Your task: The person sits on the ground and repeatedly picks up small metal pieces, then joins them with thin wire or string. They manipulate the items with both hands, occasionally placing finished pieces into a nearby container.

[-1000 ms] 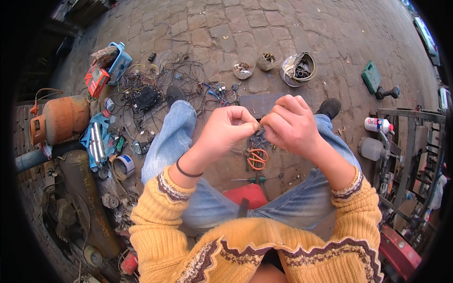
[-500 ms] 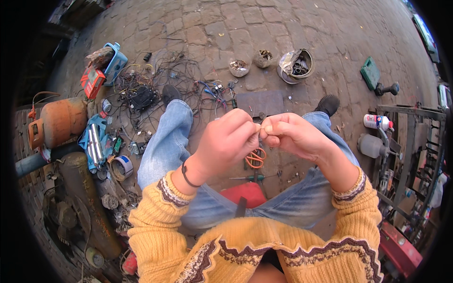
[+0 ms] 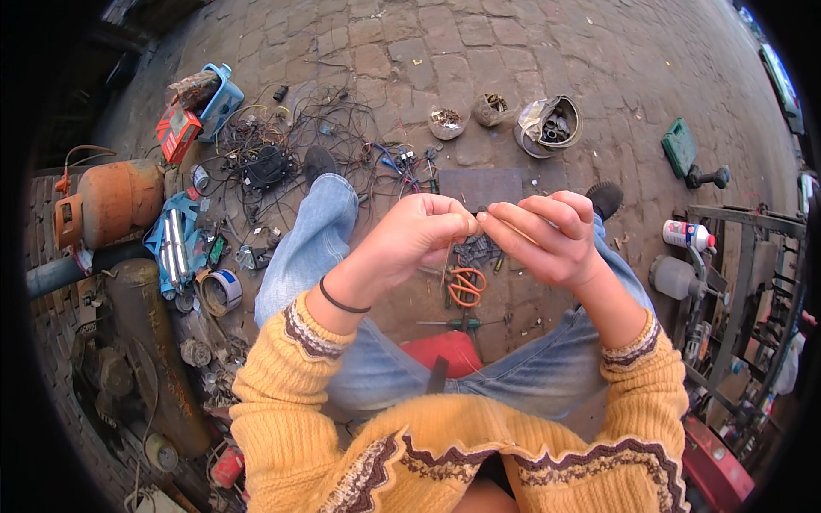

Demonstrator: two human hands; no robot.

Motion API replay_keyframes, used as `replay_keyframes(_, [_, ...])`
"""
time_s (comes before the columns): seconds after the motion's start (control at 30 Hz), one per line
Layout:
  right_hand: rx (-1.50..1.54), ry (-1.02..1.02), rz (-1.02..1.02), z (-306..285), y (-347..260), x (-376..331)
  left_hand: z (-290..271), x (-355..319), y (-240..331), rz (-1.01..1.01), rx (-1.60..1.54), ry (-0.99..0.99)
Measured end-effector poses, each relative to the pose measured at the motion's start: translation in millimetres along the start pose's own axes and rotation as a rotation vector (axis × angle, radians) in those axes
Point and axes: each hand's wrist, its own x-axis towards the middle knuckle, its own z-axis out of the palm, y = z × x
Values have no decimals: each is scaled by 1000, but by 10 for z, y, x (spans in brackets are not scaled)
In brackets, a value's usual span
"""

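Observation:
My left hand and my right hand meet in front of me, fingertips almost touching. Both pinch at something tiny and dark, too small to name. A thin strand hangs below my left fingers. Under the hands, on the ground between my legs, lie orange-handled scissors and a small dark heap of bits. Nearer to me is a screwdriver with a green handle. Just beyond my fingers lies a flat dark plate.
Tangled wires spread at the left, by a blue plastic container and an orange gas cylinder. Two small bowls, one a pale bowl, and a tin of dark parts stand ahead. A metal frame stands at right.
My right hand has turned, its fingers now stretched further toward the left fingertips. My left hand has tilted slightly, and the strand below it now shows. The view has shifted a little.

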Motion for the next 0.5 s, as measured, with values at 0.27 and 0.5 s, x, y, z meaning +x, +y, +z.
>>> replay_keyframes(0.27, [34, -127, 95, 16, -30, 50, -4, -35, 0, 38, 58, 19])
replay_keyframes(0.5, [417, -254, 446, 8, -78, 144, 92, -49, -94, 613, 725, 238])
